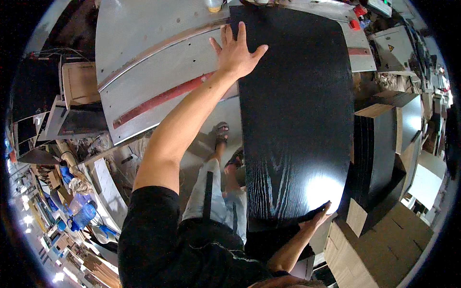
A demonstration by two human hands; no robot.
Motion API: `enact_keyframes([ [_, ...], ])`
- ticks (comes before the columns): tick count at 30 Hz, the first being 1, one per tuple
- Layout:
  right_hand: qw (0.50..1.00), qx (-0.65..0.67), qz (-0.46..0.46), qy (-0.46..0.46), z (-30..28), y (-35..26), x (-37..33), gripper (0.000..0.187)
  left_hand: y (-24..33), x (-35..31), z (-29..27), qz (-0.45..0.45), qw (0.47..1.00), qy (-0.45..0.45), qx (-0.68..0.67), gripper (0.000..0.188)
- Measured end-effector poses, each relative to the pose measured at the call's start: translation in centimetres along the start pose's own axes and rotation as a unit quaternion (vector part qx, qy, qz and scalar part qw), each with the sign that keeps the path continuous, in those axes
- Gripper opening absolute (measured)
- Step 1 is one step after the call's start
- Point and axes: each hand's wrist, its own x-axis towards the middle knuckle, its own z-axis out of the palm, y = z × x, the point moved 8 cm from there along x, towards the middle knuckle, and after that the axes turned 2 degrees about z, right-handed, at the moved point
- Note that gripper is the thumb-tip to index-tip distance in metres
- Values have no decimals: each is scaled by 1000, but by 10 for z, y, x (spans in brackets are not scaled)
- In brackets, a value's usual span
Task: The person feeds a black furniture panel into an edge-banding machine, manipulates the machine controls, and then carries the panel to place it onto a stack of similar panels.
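Black board (295, 105) spans twelve to five o'clock; your right hand (315, 220) grips its near corner, your left hand (235, 56) splays open at its far-left edge. Dark panels (382, 149) crowd three o'clock.

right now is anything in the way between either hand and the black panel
Nothing visible is: the spread left hand overlaps the black panel at its left edge, and the right hand is at its near right corner.

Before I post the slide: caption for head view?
Left hand spread over the left edge of a black wood-grain panel, right hand at its near right corner.
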Motion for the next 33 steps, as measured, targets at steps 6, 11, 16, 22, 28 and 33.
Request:
enact_keyframes([
  [6,999,-37,2,20,7,-15,-14,74,-4,3,-1,0,1000,10,-2,99],
  [11,999,-29,-43,-12,10,-19,-5,73,-21,-3,-8,-21,1000,-7,5,101],
  [16,999,-31,-42,-8,-3,6,-1,74,-34,-5,-22,-20,999,-16,18,100],
  [22,995,-75,9,64,12,6,-64,90,-70,-10,-38,-23,999,-29,-9,86],
  [28,992,-80,77,67,35,5,-125,92,-166,79,-80,40,997,71,0,58],
  [33,996,-52,55,57,1,61,-124,90,-191,105,-89,23,985,-129,-110,44],
])
